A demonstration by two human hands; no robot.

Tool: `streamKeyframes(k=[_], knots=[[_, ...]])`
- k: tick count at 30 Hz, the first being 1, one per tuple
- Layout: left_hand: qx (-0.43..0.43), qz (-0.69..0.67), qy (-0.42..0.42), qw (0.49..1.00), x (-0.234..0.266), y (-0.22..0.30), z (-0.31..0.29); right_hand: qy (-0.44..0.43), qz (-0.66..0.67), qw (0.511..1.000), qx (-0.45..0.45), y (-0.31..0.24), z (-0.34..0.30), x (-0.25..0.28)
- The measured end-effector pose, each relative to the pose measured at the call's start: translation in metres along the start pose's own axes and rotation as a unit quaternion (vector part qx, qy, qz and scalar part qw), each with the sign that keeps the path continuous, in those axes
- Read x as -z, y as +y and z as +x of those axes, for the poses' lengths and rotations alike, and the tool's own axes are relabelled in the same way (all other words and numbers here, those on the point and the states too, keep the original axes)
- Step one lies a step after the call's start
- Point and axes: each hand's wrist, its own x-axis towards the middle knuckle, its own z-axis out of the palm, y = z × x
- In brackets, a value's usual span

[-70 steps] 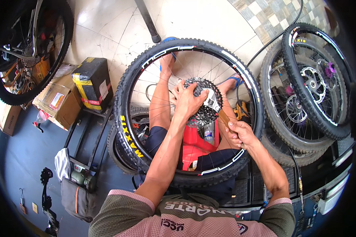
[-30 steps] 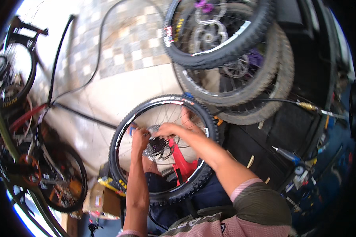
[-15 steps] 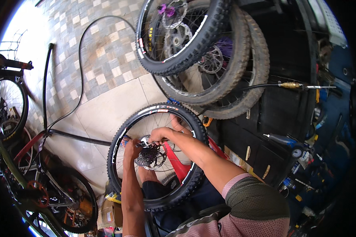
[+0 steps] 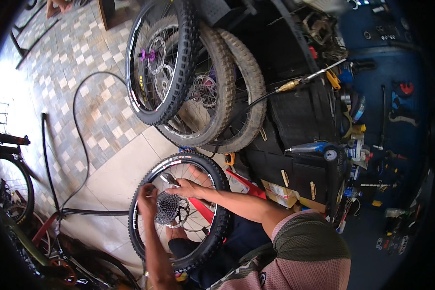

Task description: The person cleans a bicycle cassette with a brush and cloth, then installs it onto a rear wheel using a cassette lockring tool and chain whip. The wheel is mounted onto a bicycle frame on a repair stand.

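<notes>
A bicycle wheel point(image 4: 218, 212) with a knobbly black tyre stands tilted in front of me, between my legs. The dark cassette point(image 4: 167, 208) on its hub faces up toward me, with a brake disc point(image 4: 182, 212) partly visible beside it. My right hand point(image 4: 188, 189) is closed around a silver metal tool point(image 4: 168, 178) with a rounded head, held just above the cassette; its exact kind is unclear. My left hand point(image 4: 147, 199) has its fingers curled at the cassette's upper left, and what they hold, if anything, is hidden.
Several wheels point(image 4: 184, 67) lean against a black cabinet point(image 4: 295, 116) ahead. An air hose point(image 4: 77, 113) with a brass fitting runs over the tiled floor point(image 4: 99, 104). A blue-and-black inflator gun point(image 4: 309, 148) lies right. Bicycles point(image 4: 12, 232) stand at left; tools hang on a blue wall point(image 4: 372, 104).
My view has swung, so the surroundings appear shifted. My hands, close together over the cassette before, are now further apart, and more of the cassette shows. The silver tool head has come into plain sight.
</notes>
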Motion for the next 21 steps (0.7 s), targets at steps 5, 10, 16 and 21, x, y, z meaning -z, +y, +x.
streamKeyframes(k=[5, 10, 16, 21], knots=[[-0.073, 0.097, 0.055, 0.991, -0.027, 0.144, -0.141, -0.009, 0.216, 0.976, -0.024, -0.062, -0.135, -0.032], [-0.088, -0.059, -0.020, 0.994, 0.008, 0.259, -0.268, 0.040, 0.178, 0.971, 0.156, -0.090, -0.290, -0.044], [-0.189, 0.179, -0.251, 0.932, 0.053, 0.239, -0.351, 0.038, 0.195, 0.975, 0.096, -0.098, -0.465, 0.010], [-0.079, 0.352, -0.377, 0.853, 0.065, 0.260, -0.416, 0.247, 0.160, 0.924, 0.245, -0.121, -0.607, 0.108]])
